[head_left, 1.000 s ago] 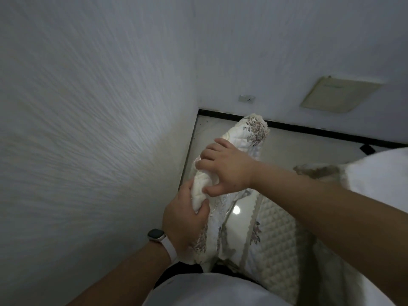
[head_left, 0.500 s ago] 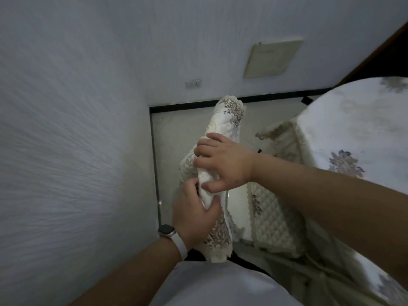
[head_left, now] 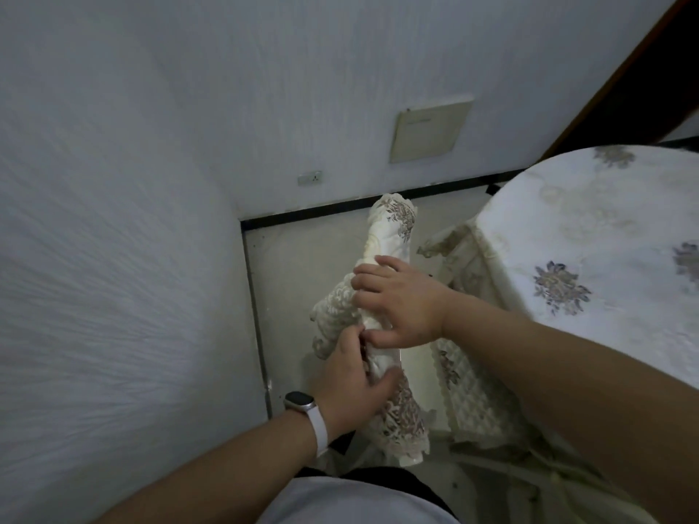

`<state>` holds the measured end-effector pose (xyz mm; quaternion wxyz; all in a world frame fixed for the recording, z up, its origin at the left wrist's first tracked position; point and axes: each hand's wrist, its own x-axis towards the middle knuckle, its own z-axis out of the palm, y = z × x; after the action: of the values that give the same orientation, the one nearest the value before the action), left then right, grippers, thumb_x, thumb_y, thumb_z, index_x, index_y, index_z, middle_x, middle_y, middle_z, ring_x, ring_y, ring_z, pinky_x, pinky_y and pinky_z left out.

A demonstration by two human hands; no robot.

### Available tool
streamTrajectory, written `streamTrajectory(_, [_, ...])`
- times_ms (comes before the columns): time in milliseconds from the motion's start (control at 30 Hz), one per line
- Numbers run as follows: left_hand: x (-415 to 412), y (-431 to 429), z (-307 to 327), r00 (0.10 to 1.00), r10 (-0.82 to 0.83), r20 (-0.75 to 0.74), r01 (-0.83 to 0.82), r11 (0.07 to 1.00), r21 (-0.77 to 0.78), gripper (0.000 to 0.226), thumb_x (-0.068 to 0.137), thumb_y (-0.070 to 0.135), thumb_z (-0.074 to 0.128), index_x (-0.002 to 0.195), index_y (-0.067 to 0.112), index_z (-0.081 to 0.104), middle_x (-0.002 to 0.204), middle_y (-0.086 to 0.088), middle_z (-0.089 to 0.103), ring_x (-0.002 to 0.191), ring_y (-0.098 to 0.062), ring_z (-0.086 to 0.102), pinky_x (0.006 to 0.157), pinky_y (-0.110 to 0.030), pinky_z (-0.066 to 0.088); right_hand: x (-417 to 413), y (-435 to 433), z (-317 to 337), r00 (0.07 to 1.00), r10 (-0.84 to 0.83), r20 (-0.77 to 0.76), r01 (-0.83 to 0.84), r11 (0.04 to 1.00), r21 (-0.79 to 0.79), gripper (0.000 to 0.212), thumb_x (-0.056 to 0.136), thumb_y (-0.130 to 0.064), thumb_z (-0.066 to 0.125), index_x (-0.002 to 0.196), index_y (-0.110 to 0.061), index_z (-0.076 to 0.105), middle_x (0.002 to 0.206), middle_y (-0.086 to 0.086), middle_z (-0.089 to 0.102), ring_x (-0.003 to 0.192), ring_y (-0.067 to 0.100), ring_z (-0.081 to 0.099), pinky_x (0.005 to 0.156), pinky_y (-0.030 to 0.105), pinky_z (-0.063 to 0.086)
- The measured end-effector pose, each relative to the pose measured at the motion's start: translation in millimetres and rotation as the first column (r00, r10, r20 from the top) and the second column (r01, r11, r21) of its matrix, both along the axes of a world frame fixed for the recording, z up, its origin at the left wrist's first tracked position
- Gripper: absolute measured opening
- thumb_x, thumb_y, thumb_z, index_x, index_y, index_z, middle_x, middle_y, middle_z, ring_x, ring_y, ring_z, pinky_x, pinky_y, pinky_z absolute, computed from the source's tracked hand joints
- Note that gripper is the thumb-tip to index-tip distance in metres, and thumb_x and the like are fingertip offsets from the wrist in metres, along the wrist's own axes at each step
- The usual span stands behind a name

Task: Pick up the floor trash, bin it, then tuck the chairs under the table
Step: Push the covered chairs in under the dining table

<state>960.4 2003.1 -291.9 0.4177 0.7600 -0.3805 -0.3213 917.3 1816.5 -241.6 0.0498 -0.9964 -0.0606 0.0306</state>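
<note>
While I look down, I see both hands on the chair back, just left of the table. The right hand lies on top, fingers pressed together. The left hand grips the cloth cover below it, fingers curled around it. The chair touches the table's cloth.

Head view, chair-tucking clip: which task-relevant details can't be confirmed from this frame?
- Chair: frame and legs hidden by its fabric cover, both hands and the forearms.
- Left hand and right hand: fingertips buried in the cover folds; grip on wood or cloth unclear.
- Table: cut off by the right edge; cloth hides underneath.
- Trash, bin: not in view.
</note>
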Motion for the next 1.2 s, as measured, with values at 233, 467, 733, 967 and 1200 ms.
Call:
streamTrajectory(233, [-2.9,-4.3,5.4,0.971,-0.222,0.083,0.214,0.972,0.101,0.074,0.073,0.064,0.066,0.131,0.027,0.038,0.116,0.011,0.059,0.099,-0.008,0.061,0.083,-0.032,0.052,-36.1,-9.2,-2.6,0.999,-0.043,0.027,0.042,0.999,0.034,0.051,0.083,-0.056,0.047,0.112,-0.017,0.061,0.131,0.004,0.055,0.137,0.025,0.037,0.114,0.047,0.024])
streamTrajectory(467, [33.3,-12.9,14.7,0.884,-0.216,0.416,0.287,0.951,-0.116,0.036,0.086,0.036,0.066,0.114,0.014,0.062,0.117,0.000,0.059,0.105,-0.003,0.055,0.091,-0.020,0.047,-59.7,7.8,-6.3,0.976,-0.215,0.015,0.209,0.961,0.180,0.060,0.090,-0.053,0.046,0.140,-0.021,0.045,0.156,0.009,0.033,0.146,0.027,0.022,0.116,0.046,0.025])
streamTrajectory(733, [90.5,-67.9,30.8,0.335,-0.526,0.781,0.673,0.714,0.192,0.072,0.081,0.058,0.066,0.135,0.011,0.056,0.145,-0.014,0.048,0.133,-0.033,0.045,0.100,-0.053,0.044,-92.2,32.0,-12.8,0.831,-0.553,0.064,0.486,0.777,0.399,0.066,0.085,-0.047,0.063,0.136,-0.007,0.050,0.144,0.016,0.046,0.130,0.029,0.045,0.105,0.044,0.042])
streamTrajectory(967, [114.5,-132.7,26.3,-0.014,-0.632,0.775,0.845,0.407,0.348,0.095,0.071,0.084,0.049,0.129,0.009,0.062,0.140,-0.017,0.054,0.133,-0.037,0.047,0.109,-0.056,0.035,-87.9,58.9,-30.1,0.672,-0.740,-0.024,0.668,0.591,0.452,0.079,0.078,-0.066,0.053,0.138,-0.015,0.044,0.141,0.004,0.046,0.124,0.021,0.049,0.098,0.043,0.047])
streamTrajectory(1200, [126.4,-168.3,0.8,0.072,-0.525,0.848,0.963,0.258,0.078,0.086,0.079,0.082,0.042,0.109,0.007,0.072,0.113,-0.014,0.068,0.114,-0.033,0.061,0.108,-0.054,0.031,-70.6,74.1,-27.2,0.490,-0.870,-0.063,0.733,0.371,0.570,0.075,0.075,-0.049,0.073,0.135,-0.012,0.047,0.131,0.002,0.051,0.113,0.018,0.054,0.093,0.032,0.047])
